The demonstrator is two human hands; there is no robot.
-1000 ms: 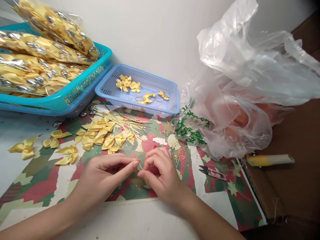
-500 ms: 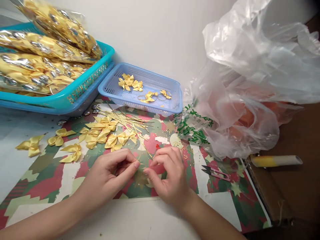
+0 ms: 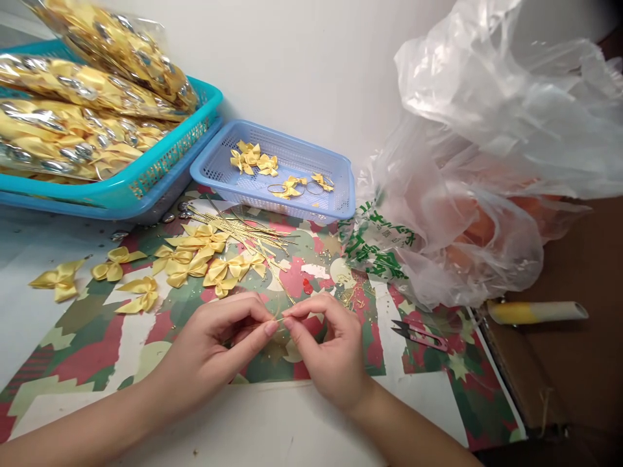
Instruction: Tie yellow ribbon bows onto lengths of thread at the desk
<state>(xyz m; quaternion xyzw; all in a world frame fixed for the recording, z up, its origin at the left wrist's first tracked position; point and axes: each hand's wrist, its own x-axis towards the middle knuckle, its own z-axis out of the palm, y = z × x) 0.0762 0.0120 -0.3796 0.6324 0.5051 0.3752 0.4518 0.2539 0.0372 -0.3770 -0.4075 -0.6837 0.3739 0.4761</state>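
My left hand (image 3: pixel 219 344) pinches a thin gold cord (image 3: pixel 279 319) between thumb and index finger. Close beside it, my right hand (image 3: pixel 331 344) pinches the same cord, its fingertips almost touching the left ones. Just beyond the hands lies a bundle of gold cords (image 3: pixel 243 232) with silver ends. To its left and in front are several yellow satin bows (image 3: pixel 181 259), some overlapping. How the cord runs inside the left palm is hidden.
A blue basket (image 3: pixel 228 183) holds bows and looped cords. Bagged bows fill a teal basket (image 3: pixel 141 185). At right are a plastic bag (image 3: pixel 477 214), pink thread snips (image 3: pixel 423 336) and a yellow-white tube (image 3: pixel 540 313). Gold scraps lie on the patterned sheet (image 3: pixel 92 353).
My right hand has moved left toward my left hand, and its thumb and index finger have closed on the cord. The left hand keeps its pinch.
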